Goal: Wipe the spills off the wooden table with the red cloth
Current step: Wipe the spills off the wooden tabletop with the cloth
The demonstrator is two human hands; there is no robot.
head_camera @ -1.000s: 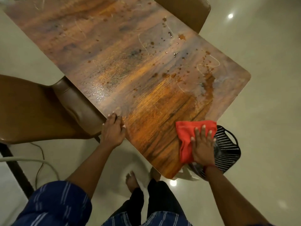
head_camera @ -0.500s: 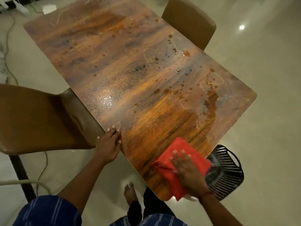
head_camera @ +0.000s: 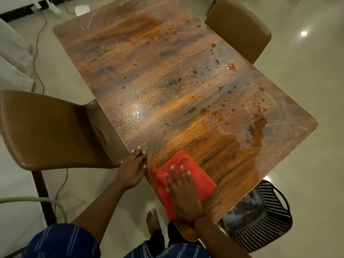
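The wooden table [head_camera: 149,58] runs from upper left to lower right, glossy and dotted with brown spills [head_camera: 257,125] across its right half and middle. A red cloth [head_camera: 201,180] lies flat on the table's near corner. My right hand [head_camera: 183,194] presses down on the cloth with fingers spread. My left hand [head_camera: 132,169] rests on the table's near left edge, fingertips on the wood, right beside the cloth.
A brown chair [head_camera: 55,127] is tucked at the table's left side, another brown chair [head_camera: 240,27] at the far right. A black perforated basket [head_camera: 266,218] stands on the floor under the near right corner. Cables [head_camera: 40,28] trail over the floor at left.
My right hand has slid the red cloth leftward along the near edge, from the right corner to beside my left hand. The left hand has stayed on the edge.
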